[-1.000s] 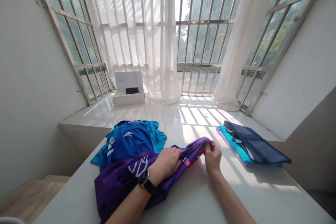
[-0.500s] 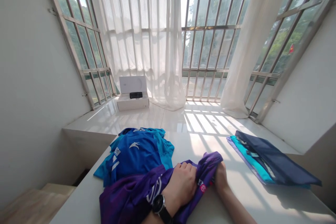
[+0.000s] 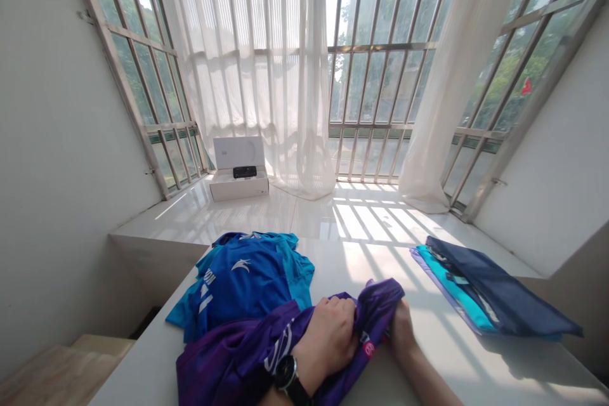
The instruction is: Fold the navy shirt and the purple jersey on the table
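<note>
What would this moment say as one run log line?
left hand: holds purple shirt | right hand: holds purple shirt | nearby: blue shirt

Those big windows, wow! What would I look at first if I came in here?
The tall barred windows with white curtains fill the far end, glowing with sunlight. Nearer, on the white table, the left hand and right hand hold a bright purple shirt, right beside a blue shirt.

Blue jersey (image 3: 247,279) spread on white worktop (image 3: 457,355), folded navy and teal garments (image 3: 480,288) at right. Beyond, on glossy tiled floor (image 3: 295,216), open white box (image 3: 238,187) holding black device (image 3: 244,172); sheer white curtains (image 3: 247,76) over barred windows (image 3: 375,89).
</note>
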`<state>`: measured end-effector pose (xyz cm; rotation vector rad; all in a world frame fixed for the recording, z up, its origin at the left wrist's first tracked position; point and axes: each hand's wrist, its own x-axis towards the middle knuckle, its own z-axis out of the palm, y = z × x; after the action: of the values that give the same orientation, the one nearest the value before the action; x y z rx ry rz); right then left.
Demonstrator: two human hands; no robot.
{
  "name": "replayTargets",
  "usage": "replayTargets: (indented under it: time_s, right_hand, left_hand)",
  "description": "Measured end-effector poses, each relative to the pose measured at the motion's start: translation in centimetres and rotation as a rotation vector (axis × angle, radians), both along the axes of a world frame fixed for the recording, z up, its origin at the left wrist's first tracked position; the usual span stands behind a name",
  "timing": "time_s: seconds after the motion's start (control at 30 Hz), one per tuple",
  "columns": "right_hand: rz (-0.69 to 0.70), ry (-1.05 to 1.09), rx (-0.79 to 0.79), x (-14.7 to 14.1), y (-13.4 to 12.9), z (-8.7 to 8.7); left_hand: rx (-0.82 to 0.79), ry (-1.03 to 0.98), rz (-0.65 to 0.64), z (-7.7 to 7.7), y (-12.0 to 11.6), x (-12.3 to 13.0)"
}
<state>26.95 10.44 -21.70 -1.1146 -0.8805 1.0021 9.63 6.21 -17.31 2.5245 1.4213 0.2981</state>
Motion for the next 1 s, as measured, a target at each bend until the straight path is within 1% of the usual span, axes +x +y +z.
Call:
replayTargets:
  time_s: [0.13, 0.27, 0.37, 0.5, 0.57, 0.8, 1.0]
  right_hand:
    - [0.042, 0.021, -0.003, -0.1, 0.1, -0.2]
    - [0.063, 0.000, -0.019, 0.0, 0.2, -0.7]
    - [0.084, -0.011, -0.021, -0.1, 0.1, -0.7]
    - [0.020, -0.078, -0.043, -0.1, -0.1, -0.2]
    - [0.010, -0.100, -0.056, -0.1, 0.0, -0.1]
    - [0.060, -0.069, -0.056, -0.1, 0.4, -1.0]
    - [0.065, -0.099, -0.046, 0.0, 0.4, -0.9]
  left_hand:
    - [-0.012, -0.008, 0.018, 0.0, 0.0, -0.1]
    - [0.004, -0.005, -0.007, -0.1, 0.0, -0.1]
    - [0.022, 0.007, -0.019, -0.1, 0.0, 0.0]
    - [0.042, 0.016, -0.033, -0.3, 0.0, -0.1]
    - [0.043, 0.016, -0.046, -0.4, 0.1, -0.2]
    - [0.032, -0.017, -0.062, -0.9, 0.1, -0.2]
    - [0.011, -0.033, -0.065, -0.9, 0.2, -0.2]
